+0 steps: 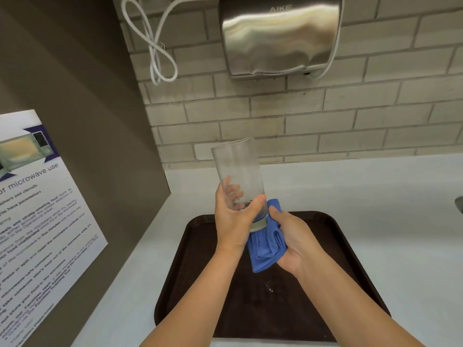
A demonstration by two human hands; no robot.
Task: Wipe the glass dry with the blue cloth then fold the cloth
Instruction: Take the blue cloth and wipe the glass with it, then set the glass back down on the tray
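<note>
A tall clear glass [238, 169] is held upright and slightly tilted above the tray, its mouth pointing up and away. My left hand [231, 216] wraps around its lower half, thumb across the front. My right hand [292, 236] grips the bunched blue cloth [263, 249] and presses it against the glass's thick base. The cloth hangs below the glass, partly hidden by my right palm.
A dark brown tray [350, 251] lies on the white counter [375, 191] beneath my hands, with a few water drops [268, 288] on it. A steel hand dryer [280, 36] and looped white cable [160, 46] hang on the brick wall. A microwave notice [37, 221] is on the left panel.
</note>
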